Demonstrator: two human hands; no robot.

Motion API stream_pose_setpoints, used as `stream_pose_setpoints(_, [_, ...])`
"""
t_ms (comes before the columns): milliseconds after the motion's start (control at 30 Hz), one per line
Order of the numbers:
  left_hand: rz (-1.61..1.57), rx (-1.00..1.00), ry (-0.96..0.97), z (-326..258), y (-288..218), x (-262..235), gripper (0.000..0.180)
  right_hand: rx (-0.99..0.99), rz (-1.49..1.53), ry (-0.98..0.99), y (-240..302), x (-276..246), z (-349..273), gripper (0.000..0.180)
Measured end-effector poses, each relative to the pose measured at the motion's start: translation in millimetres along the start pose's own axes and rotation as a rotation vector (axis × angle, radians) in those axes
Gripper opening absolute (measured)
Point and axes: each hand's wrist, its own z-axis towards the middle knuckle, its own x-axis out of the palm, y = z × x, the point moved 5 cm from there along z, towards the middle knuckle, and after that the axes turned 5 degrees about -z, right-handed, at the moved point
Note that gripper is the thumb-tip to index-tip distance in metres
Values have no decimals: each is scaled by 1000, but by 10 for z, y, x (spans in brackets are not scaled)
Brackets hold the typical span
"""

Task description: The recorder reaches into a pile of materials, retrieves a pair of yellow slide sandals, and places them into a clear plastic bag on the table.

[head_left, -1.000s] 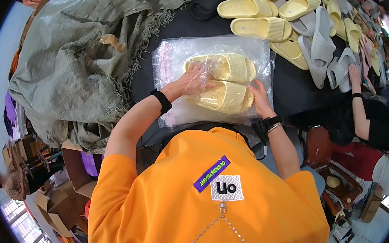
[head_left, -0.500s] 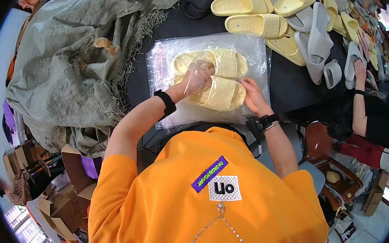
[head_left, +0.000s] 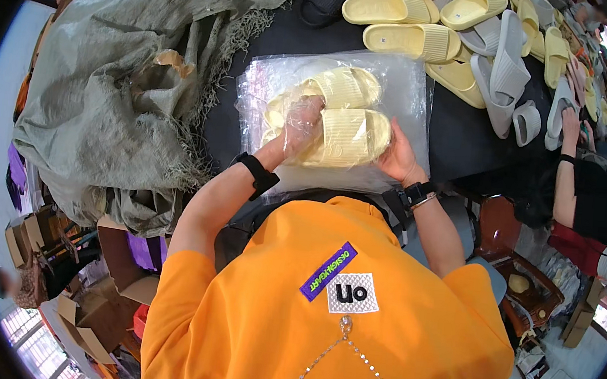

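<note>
A pair of pale yellow ribbed slippers (head_left: 340, 116) lies side by side inside a clear plastic bag (head_left: 409, 83) on a dark table (head_left: 461, 142). My left hand (head_left: 298, 127) is under the plastic at the bag's near end, with its fingers on the heels of the slippers. At the right side of the nearer slipper, my right hand (head_left: 396, 157) grips the bag's edge. Both wrists wear black bands.
A large grey-green woven sack (head_left: 109, 83) is heaped on the left. Loose yellow slippers (head_left: 406, 38) and grey slippers (head_left: 501, 70) cover the far table. Another person in black (head_left: 595, 196) works at the right, by a wooden chair (head_left: 510, 246). Cardboard boxes (head_left: 110, 295) stand lower left.
My left hand has gone from lying on top of the bag to being under the plastic at the slippers' heels. My right hand has slid to the bag's right edge.
</note>
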Motion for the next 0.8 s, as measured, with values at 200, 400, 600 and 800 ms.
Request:
stream_pose_setpoints(200, [-33,-77,-70,-28,0,-158,17,-163,-122,8,49,-391,62,22])
stream_pose_setpoints(400, [34,-141,-150,-164,104,-253,16,-337,-221,-273,179,-552,-76,17])
stream_pose_setpoints(600, [127,-48,-171,-306,323,-106,20,-209,-356,-354,-6,-296,-210,25])
stream_pose_setpoints(800, [152,46,-73,-292,451,11,17,-239,-552,-362,-39,-421,-119,19])
